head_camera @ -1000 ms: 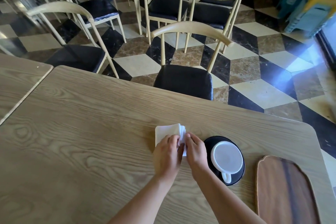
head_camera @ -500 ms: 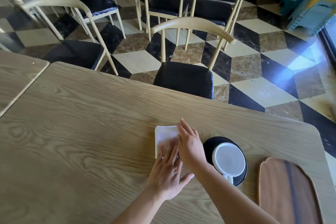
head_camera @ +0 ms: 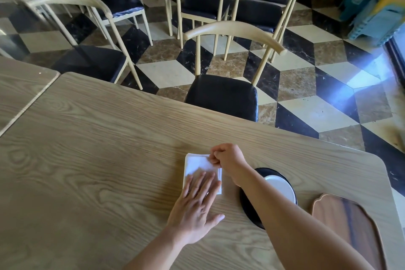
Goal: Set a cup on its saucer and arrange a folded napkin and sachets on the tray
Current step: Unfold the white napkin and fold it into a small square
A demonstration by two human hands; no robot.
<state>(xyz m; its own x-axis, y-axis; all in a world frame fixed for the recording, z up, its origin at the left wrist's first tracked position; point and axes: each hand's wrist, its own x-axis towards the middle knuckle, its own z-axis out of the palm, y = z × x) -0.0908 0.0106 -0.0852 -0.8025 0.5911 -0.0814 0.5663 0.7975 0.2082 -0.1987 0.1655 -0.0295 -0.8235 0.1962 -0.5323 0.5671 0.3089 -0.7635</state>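
Observation:
A white folded napkin [head_camera: 198,165] lies on the wooden table [head_camera: 98,160]. My left hand [head_camera: 197,206] lies flat, fingers spread, pressing the napkin's near half. My right hand [head_camera: 225,155] is closed at the napkin's far right corner, pinching its edge. To the right, a white cup [head_camera: 281,186] stands on a black saucer [head_camera: 247,206]; my right forearm covers part of both. A dark wooden tray [head_camera: 341,228] lies at the table's right end, bare where visible. I see no sachets.
A black-seated chair [head_camera: 221,94] stands at the table's far side, with more chairs and a table behind it. A second table [head_camera: 17,85] butts against the left. The table's rounded right corner is beside the tray.
My right hand moved from the napkin's near edge up to its far right corner and closed on it. My left hand went flat and slid nearer, holding the napkin down.

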